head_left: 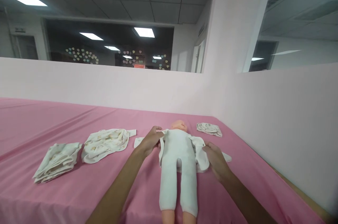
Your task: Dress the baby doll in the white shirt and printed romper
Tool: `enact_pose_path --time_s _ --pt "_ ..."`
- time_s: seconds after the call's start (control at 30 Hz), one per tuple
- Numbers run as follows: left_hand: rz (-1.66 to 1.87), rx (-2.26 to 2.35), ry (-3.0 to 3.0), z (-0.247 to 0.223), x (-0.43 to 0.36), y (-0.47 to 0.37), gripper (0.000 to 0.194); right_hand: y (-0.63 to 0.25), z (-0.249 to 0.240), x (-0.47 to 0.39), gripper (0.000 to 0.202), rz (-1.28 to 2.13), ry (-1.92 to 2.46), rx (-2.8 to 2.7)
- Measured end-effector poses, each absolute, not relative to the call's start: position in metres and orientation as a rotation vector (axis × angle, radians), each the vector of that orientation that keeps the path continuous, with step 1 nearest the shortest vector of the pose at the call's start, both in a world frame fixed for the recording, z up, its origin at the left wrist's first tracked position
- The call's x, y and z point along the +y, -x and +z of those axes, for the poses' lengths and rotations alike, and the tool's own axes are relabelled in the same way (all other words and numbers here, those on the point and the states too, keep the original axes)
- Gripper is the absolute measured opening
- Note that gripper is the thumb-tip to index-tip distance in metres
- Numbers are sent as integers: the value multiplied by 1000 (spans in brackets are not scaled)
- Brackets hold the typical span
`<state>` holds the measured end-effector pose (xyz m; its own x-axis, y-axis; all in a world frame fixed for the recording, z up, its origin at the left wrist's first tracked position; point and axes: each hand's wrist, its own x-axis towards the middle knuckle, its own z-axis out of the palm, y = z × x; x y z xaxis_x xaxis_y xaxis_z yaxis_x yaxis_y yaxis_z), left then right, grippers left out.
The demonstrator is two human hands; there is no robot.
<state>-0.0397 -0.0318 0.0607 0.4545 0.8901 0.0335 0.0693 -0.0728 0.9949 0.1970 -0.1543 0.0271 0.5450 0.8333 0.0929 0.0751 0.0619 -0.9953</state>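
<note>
A baby doll (179,164) with a white cloth body lies on its back, its head (179,125) away from me and its feet at the near edge. Under it a white patterned baby shirt (202,157) is spread, front open, one flap out on each side. My left hand (151,140) is closed on the shirt's edge beside the doll's shoulder; the fingertips are partly hidden. On the other side, my right hand (215,157) pinches the edge of the right flap. The shirt's sleeves stick out past both hands.
Pink cloth (111,192) covers the table. To the left lie a folded patterned cloth (58,162) and a patterned baby garment (107,144). Another folded cloth (209,129) is at the back right. White walls (287,122) border the back and right sides.
</note>
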Motion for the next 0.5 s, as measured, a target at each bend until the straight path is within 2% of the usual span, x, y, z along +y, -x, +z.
enact_pose_path --time_s 0.13,0.2,0.37,0.5 --pt "510 747 -1788 64 -61 38 40 -182 28 -168 47 979 1478 -1092" --pt "368 779 -2010 63 -63 33 37 -177 33 -168 52 960 1593 -1193" --pt "614 1229 -2383 62 -35 5 41 -177 51 -134 54 445 1833 -1285" --pt "401 1469 -2445 61 -3 -27 44 -180 51 -87 37 160 2075 -1443"
